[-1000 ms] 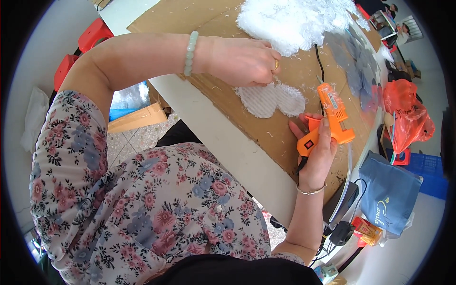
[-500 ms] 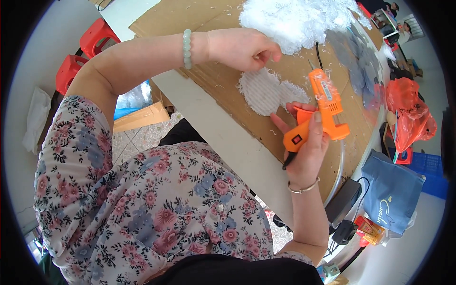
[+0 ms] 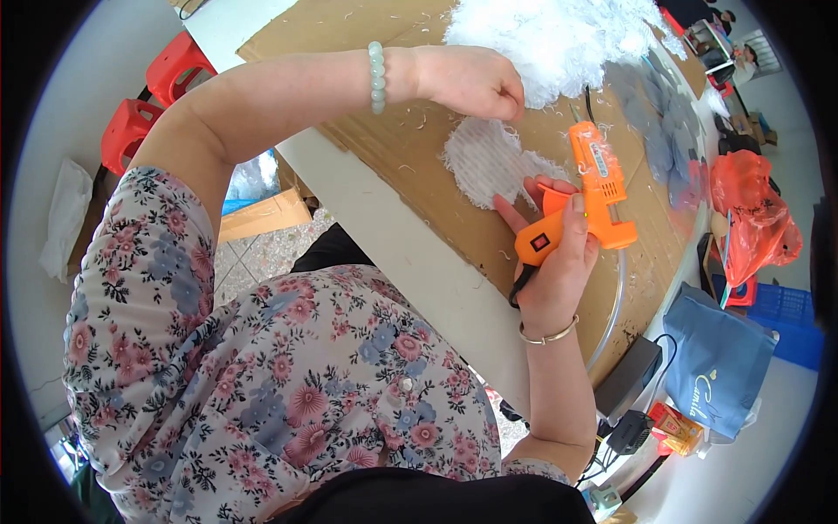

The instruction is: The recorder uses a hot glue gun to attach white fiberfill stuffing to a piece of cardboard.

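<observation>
My right hand (image 3: 554, 284) grips an orange glue gun (image 3: 598, 166), its nozzle pointing away from me and a clear glue stick (image 3: 620, 293) trailing from its back end. White threads cling to the gun's barrel. Two of the right fingers stretch toward a ribbed white fabric piece (image 3: 480, 162) with fuzzy edges, which lies on the cardboard. Just beyond that piece, my left hand (image 3: 471, 83) is closed with its fingers curled downward. Whatever it may hold is hidden.
Cardboard (image 3: 393, 162) covers much of the white table (image 3: 349, 192). A fluffy white heap (image 3: 541, 44) lies at the far side, with grey flat pieces (image 3: 663, 131) to its right. Farther right are a red plastic bag (image 3: 755, 210), a blue bag (image 3: 711, 358) and a black adapter (image 3: 628, 432).
My left hand has shifted slightly right and turned, so its fingers now point down. The glue gun and right hand have moved a little toward me and left.
</observation>
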The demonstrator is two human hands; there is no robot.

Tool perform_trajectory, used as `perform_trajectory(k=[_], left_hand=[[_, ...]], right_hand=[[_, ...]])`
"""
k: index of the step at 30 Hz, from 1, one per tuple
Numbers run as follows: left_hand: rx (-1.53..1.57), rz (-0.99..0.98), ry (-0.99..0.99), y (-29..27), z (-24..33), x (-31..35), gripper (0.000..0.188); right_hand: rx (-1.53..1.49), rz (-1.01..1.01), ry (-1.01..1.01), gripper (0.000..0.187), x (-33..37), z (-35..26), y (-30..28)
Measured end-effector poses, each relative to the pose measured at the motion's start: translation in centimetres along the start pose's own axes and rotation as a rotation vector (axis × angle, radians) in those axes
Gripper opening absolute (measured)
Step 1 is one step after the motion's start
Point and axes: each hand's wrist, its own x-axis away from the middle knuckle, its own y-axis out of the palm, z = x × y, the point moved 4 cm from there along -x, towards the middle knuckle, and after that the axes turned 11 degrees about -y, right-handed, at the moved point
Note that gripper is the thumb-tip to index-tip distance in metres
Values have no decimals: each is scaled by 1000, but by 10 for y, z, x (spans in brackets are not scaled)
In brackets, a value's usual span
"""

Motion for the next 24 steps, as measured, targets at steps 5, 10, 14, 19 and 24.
perform_trajectory(k=[5,10,14,19,24], left_hand=[[-160,-56,117,4,9,-3,18],[-286,-59,234,10,16,-4,14],[-397,87,444,16,27,9,2],[-613,241,624,24,38,28,6],[-516,223,568,16,43,33,6]], right_hand=[[15,-1,-2,26,-1,-15,6],[-29,54,-12,26,-10,-16,8],[-17,112,28,27,-14,-4,0],[-14,117,-15,25,-15,-13,1],[-20,91,-34,24,-13,-10,-1]])
